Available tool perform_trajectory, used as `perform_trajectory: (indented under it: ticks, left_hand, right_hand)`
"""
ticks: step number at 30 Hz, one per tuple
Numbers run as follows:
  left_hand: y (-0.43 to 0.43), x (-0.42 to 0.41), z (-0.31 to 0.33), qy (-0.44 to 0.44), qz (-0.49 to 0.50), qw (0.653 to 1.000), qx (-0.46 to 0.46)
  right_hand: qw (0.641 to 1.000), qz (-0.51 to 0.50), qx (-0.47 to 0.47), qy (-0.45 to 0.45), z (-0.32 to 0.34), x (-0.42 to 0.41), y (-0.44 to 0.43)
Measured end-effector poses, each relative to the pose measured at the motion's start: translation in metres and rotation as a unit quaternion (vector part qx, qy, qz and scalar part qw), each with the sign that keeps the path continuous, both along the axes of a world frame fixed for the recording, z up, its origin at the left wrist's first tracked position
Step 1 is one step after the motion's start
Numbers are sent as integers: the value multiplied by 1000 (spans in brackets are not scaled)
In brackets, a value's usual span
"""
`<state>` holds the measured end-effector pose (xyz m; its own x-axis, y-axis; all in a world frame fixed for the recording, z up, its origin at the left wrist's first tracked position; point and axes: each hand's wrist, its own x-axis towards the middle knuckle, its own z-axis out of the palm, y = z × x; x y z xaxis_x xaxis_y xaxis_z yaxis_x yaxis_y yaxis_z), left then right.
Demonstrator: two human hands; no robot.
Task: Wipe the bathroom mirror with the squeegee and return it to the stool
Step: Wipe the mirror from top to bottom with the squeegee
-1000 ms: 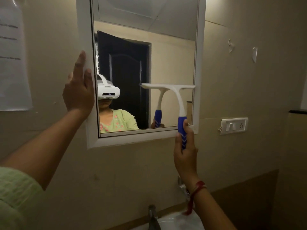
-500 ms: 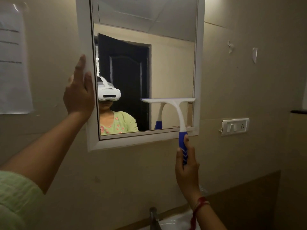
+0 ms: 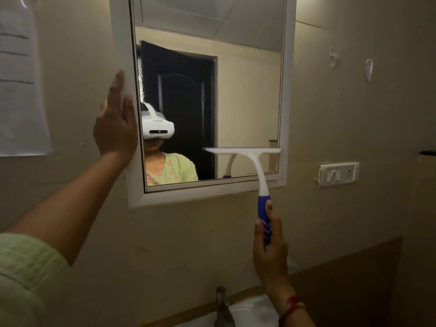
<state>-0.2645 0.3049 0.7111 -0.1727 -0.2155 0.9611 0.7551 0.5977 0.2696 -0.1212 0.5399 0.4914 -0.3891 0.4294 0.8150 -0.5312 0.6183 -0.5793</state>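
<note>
A white-framed mirror (image 3: 286, 90) hangs on the beige wall. The squeegee (image 3: 256, 159) has a white blade and neck and a blue handle. Its blade lies flat against the lower right part of the glass, close to the bottom frame. My right hand (image 3: 271, 253) grips the blue handle below the mirror. My left hand (image 3: 115, 123) rests flat on the mirror's left frame, fingers pointing up. The stool is out of sight.
A dark metal tap (image 3: 223, 308) and a white basin (image 3: 254, 312) sit straight below the mirror. A white switch plate (image 3: 337, 174) is on the wall to the right. A paper sheet (image 3: 21, 90) is stuck to the wall at the left.
My right hand has drawn the squeegee down the right side of the glass, from mid-height to near the bottom frame. My left hand has stayed on the left frame.
</note>
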Motion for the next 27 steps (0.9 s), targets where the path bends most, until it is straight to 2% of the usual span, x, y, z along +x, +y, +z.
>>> perform_trajectory:
  ticks: [7, 15, 23, 27]
  left_hand:
    - [0, 1, 1, -10, -2, 1000, 3]
    - [1, 2, 1, -6, -13, 1000, 11]
    - [1, 3, 1, -14, -8, 1000, 17]
    - [-2, 3, 1, -16, -12, 1000, 13]
  right_hand:
    - [999, 21, -28, 26, 41, -3, -2]
    - [999, -10, 3, -54, -21, 17, -3]
    - [1000, -2, 1, -24, 39, 11, 9]
    - [1000, -6, -6, -10, 34, 4, 5]
